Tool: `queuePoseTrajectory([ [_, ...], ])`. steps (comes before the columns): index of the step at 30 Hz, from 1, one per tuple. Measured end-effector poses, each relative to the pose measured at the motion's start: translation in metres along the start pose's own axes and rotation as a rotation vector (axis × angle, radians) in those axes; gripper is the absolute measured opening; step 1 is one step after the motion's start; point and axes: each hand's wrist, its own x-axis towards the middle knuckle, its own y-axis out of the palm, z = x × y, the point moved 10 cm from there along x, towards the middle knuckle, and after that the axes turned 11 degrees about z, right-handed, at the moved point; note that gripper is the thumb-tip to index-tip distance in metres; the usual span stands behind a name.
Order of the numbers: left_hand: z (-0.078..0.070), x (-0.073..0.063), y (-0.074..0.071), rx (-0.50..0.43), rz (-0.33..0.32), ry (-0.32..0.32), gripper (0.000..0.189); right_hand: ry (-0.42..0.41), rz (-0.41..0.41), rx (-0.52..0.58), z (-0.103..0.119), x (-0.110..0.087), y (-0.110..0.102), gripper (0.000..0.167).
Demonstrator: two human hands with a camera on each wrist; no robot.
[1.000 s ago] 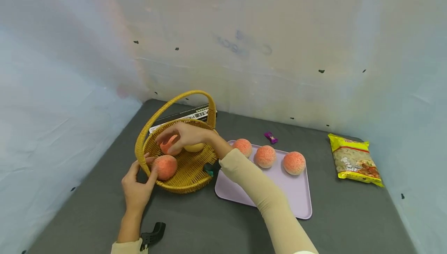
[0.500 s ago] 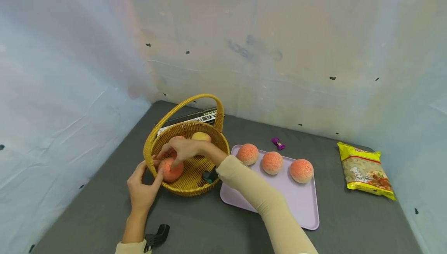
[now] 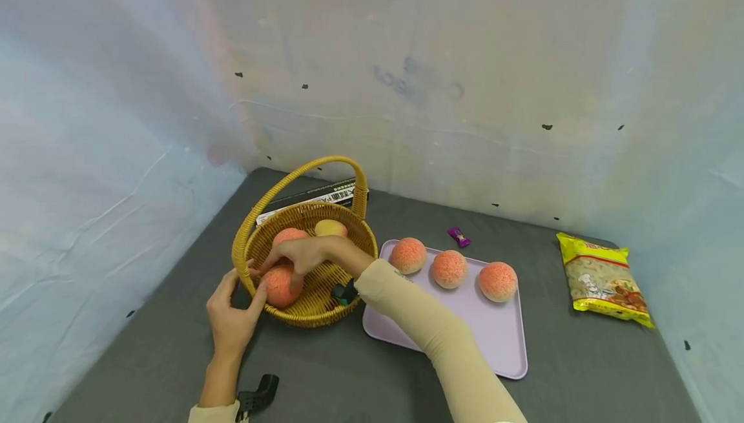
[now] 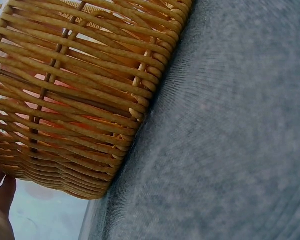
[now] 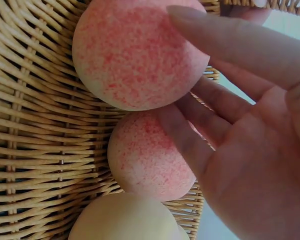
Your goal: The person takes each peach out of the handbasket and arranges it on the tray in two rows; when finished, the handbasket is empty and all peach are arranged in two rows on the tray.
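Note:
A yellow wicker basket (image 3: 310, 316) with a tall handle stands at the left of the table. My left hand (image 3: 231, 319) grips its left rim near the handle's base, the thumb close to a pink peach (image 3: 280, 288). Reaching in from the right, my right hand (image 3: 305, 254) holds that peach, its thumb on the near side and its fingers behind. In the right wrist view, the thumb lies against this peach (image 5: 135, 55). Beyond it in the basket lie another peach (image 3: 289, 235) and a smooth yellow fruit (image 3: 331, 228), its kind unclear.
A lilac tray (image 3: 488, 339) right of the basket bears three peaches (image 3: 449, 269). A purple-wrapped candy (image 3: 459, 236) lies behind it. A yellow food packet (image 3: 604, 281) lies at the far right. Behind the basket is a black and white box (image 3: 337, 194).
My right hand has moved from the rear peach to the front peach, leaving the rear one in the basket. My left hand stays at the rim. The head view has shifted slightly.

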Motion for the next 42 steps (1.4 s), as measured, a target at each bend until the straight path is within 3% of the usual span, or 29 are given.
queuePoseTrajectory([
  [6,0.0,0.0,0.0,-0.006,0.0,-0.006,0.026,0.009,0.093,0.007,-0.003,0.0,0.012,0.061],
  [14,-0.002,0.001,0.0,0.011,0.0,-0.008,0.026,-0.035,0.07,0.145,-0.007,-0.001,0.011,0.051],
  [20,-0.003,0.0,0.001,0.019,0.001,-0.009,0.028,-0.049,0.049,0.1,-0.008,-0.004,0.009,0.05],
  [26,-0.003,0.001,0.001,0.01,0.0,-0.002,0.028,-0.027,-0.033,0.15,-0.009,-0.014,-0.001,0.049],
  [31,-0.004,0.001,0.001,0.009,-0.002,0.006,0.03,-0.079,-0.117,0.244,-0.008,-0.027,-0.013,0.044],
  [37,-0.003,0.0,0.0,0.019,-0.001,-0.005,0.03,-0.125,-0.249,0.204,-0.003,-0.053,-0.03,0.049],
  [42,-0.002,0.0,0.0,0.008,0.0,-0.019,0.031,-0.205,-0.343,0.29,0.002,-0.083,-0.037,0.047],
])
